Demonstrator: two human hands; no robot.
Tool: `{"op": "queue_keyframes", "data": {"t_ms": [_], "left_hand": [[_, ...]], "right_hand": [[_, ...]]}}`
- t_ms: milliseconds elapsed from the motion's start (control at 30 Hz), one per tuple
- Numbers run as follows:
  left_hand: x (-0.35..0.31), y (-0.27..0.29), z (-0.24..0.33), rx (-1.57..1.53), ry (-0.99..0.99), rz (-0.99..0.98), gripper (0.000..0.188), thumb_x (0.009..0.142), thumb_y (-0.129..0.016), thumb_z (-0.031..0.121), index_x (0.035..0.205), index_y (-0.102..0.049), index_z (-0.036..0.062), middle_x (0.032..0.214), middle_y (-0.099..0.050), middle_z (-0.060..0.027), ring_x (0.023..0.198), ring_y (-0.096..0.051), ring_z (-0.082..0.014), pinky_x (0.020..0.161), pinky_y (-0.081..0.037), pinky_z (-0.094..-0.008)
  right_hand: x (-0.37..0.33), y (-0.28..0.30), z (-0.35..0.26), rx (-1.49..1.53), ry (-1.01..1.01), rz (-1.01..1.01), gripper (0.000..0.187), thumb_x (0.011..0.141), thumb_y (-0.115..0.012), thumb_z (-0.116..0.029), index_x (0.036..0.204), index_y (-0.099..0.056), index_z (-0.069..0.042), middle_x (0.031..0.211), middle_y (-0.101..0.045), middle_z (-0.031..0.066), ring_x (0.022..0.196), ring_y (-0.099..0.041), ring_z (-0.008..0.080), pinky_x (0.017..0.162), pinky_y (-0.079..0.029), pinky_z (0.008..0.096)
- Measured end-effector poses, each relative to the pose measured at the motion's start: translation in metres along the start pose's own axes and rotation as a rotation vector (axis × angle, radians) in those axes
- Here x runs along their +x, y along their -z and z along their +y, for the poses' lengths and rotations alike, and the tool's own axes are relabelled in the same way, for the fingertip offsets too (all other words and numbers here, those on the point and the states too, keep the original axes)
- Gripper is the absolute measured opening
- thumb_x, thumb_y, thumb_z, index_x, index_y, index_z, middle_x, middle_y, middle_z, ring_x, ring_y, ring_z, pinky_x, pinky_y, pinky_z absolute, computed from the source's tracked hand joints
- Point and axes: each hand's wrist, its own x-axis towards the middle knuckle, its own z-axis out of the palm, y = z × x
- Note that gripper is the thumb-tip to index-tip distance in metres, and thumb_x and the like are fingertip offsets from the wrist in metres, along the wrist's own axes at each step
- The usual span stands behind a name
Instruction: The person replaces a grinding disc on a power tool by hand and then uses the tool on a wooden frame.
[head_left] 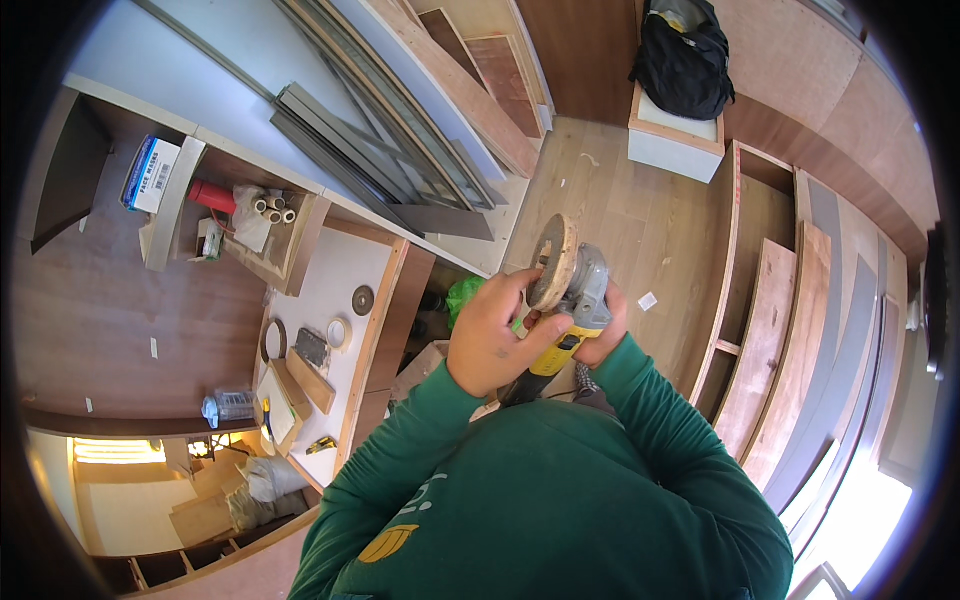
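A yellow, grey and black angle grinder is held up in front of my body, its body slanting down towards my belly. On its head sits a round disc, worn and tan, turned edge-on and facing left. My right hand wraps round the grinder's grey and yellow housing from the right. From the other side, my left hand has its fingers curled at the lower edge of the disc, with the thumb against the tool. The fingertips behind the disc are partly hidden.
To the left, a workbench carries a loose disc, tape rolls and wood blocks. Long grey strips lean at the back. A black backpack rests on a white box. Boards stand at right.
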Motion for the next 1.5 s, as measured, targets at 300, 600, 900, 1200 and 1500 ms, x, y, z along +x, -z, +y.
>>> {"op": "queue_keyframes", "data": {"t_ms": [300,600,900,1200,1500], "left_hand": [[0.0,0.003,-0.012,0.008,0.014,0.065,0.045,0.08,-0.081,0.023,0.115,-0.064,-0.0005,0.078,-0.055,-0.0062,0.065,-0.051,-0.0159,0.059,-0.044,-0.0293],[-0.012,0.019,-0.036,-0.607,0.347,0.23,0.032,0.094,-0.072,0.029,0.106,-0.058,0.0029,0.078,-0.055,0.0037,0.062,-0.044,-0.0031,0.057,-0.037,-0.0208],[-0.023,0.04,-0.023,-1.126,0.465,0.218,0.021,0.103,-0.055,0.029,0.108,-0.054,0.0079,0.078,-0.043,0.0036,0.057,-0.038,-0.0067,0.055,-0.033,-0.0226],[-0.02,0.104,0.02,-0.229,0.222,0.028,0.02,0.087,-0.073,0.022,0.092,-0.062,0.0062,0.068,-0.052,0.0009,0.057,-0.05,-0.0086,0.05,-0.037,-0.0269],[0.003,0.145,0.201,0.606,-0.077,-0.281,0.019,0.074,-0.067,0.024,0.078,-0.059,0.0076,0.064,-0.052,-0.0046,0.05,-0.057,-0.0199,0.04,-0.044,-0.0364]], "right_hand": [[0.001,-0.014,0.001,0.028,0.02,-0.014,0.055,0.101,-0.032,-0.045,0.13,-0.056,-0.004,0.12,-0.066,0.0152,0.109,-0.064,0.0305,0.098,-0.049,0.0457],[0.003,-0.006,-0.002,-0.002,-0.03,-0.095,0.066,0.093,-0.035,-0.056,0.118,-0.06,-0.001,0.105,-0.067,0.0202,0.092,-0.065,0.0442,0.085,-0.051,0.0546],[0.007,0.028,-0.057,-0.088,-0.005,0.207,0.074,0.092,-0.04,-0.072,0.113,-0.062,-0.005,0.097,-0.068,0.0199,0.091,-0.065,0.0417,0.083,-0.052,0.0553],[-0.027,0.068,-0.092,-0.236,0.144,0.507,0.085,0.088,-0.038,-0.082,0.112,-0.061,-0.003,0.094,-0.065,0.0181,0.086,-0.062,0.0352,0.081,-0.052,0.0514],[-0.054,0.162,-0.111,-0.389,0.144,0.456,0.09,0.086,-0.037,-0.083,0.126,-0.056,-0.004,0.105,-0.066,0.016,0.097,-0.064,0.0361,0.09,-0.053,0.0526]]}}
